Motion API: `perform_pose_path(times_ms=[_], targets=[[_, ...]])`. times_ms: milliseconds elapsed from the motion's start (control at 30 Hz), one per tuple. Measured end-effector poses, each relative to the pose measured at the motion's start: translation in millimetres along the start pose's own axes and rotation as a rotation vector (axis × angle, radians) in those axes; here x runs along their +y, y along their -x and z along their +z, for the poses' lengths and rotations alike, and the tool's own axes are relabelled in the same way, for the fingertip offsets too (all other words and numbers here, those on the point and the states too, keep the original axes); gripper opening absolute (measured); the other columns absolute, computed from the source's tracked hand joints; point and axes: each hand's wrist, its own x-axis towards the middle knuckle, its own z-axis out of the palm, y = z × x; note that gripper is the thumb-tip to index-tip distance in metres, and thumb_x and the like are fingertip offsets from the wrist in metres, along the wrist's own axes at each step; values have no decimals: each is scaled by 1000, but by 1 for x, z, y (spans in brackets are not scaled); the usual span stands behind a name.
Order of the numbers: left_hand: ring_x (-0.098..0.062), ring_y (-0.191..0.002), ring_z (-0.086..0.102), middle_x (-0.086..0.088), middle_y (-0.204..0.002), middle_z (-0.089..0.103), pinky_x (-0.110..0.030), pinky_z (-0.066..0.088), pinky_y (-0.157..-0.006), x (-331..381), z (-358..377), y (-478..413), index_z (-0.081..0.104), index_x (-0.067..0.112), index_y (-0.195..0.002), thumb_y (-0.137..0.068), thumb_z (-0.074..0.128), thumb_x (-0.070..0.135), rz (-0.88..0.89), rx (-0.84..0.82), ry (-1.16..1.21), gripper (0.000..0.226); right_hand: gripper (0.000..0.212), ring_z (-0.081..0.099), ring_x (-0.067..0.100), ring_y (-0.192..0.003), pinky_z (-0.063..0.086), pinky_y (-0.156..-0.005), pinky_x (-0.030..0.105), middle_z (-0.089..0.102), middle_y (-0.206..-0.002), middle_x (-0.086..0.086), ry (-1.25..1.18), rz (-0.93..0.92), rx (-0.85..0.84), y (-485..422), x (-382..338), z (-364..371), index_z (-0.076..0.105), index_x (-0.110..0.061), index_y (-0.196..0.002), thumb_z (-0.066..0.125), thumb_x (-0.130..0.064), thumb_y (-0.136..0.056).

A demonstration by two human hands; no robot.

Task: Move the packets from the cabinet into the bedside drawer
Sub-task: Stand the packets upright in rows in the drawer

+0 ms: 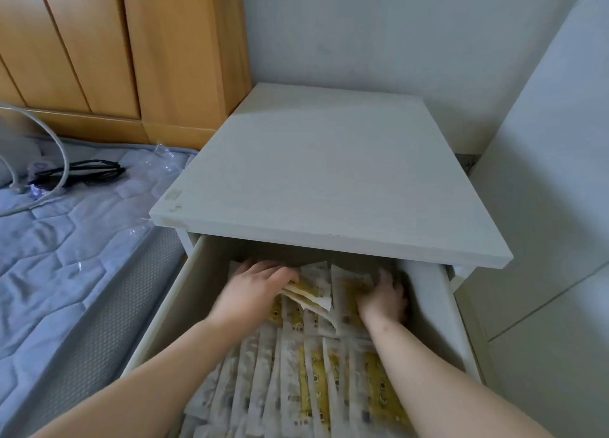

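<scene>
Beside mattress [59,240], white nightstand [329,180], drawer [178,309] open

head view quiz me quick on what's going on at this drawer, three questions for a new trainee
1. True or false: the drawer is pushed fully closed.
2. Where are the left hand and the right hand? A: out of view. B: inside the drawer, among the packets. C: both outside the drawer.
3. Fill in: the black cable lies on the ____.
Key: 1 false; 2 B; 3 mattress.
</scene>
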Motion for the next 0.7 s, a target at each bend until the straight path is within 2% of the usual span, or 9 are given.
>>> perform_pose_path(times_ms=[67,167,233,300,433,533,600,633,700], targets=[[-22,-108,65,1,-106,71,-52,43,-94,-6,10,-2,57,24,-106,-53,83,-9,141,77,-19,67,51,42,32,-127,39,-102,43,43,-141,12,-180,-27,-67,2,-12,7,37,-18,-141,52,-34,-94],[-21,-110,63,0,-106,71,-60,45,-91,-9,17,-4,50,21,-106,-47,85,-8,261,139,15,75,57,62,31,-103,49,-94,43,64,-112,12,-637,361,-557,12,-28,9,55,-15,-120,46,-61,-87],[-20,-118,54,-4,-111,69,-63,42,-93,-8,19,-7,48,19,-111,-52,84,-5,317,186,66,72,47,66,34,-98,49,-93,50,69,-106,17,-784,429,-765,14,-29,1,63,-15,-112,53,-54,-87],[-21,-124,47,-5,-117,66,-64,38,-97,-6,17,-15,46,19,-114,-56,84,-1,319,193,80,71,34,65,35,-98,49,-93,49,70,-105,19,-856,383,-843,13,-29,-9,66,-11,-109,58,-39,-90],[-28,-130,44,-3,-131,57,-63,27,-103,7,27,-15,47,23,-98,-57,87,9,244,178,114,59,31,65,36,-103,48,-95,51,68,-110,20,-951,324,-805,10,-17,-23,61,-12,-118,62,-20,-88],[-23,-141,21,1,-147,36,-58,24,-107,19,36,-3,52,31,-95,-65,83,9,53,143,316,48,37,66,35,-100,51,-90,51,68,-111,17,-959,292,-714,16,-1,-23,58,-17,-123,63,-11,-86],[-17,-144,0,14,-151,11,-46,16,-115,24,29,-2,59,37,-99,-78,74,13,-71,88,491,35,33,67,34,-95,54,-82,48,68,-108,18,-963,268,-640,23,1,-25,60,-17,-119,62,-9,-87],[-12,-143,-4,20,-149,2,-37,16,-116,27,24,-2,61,38,-101,-84,68,13,-94,47,560,31,28,68,34,-93,55,-78,47,68,-106,18,-963,257,-604,27,0,-27,61,-17,-115,62,-9,-88],[-7,-141,7,22,-149,2,-24,23,-113,39,10,-4,58,39,-104,-89,60,11,-172,-19,724,32,18,68,34,-89,56,-74,47,68,-104,18,-968,248,-547,32,-2,-30,62,-18,-105,61,-10,-89]])
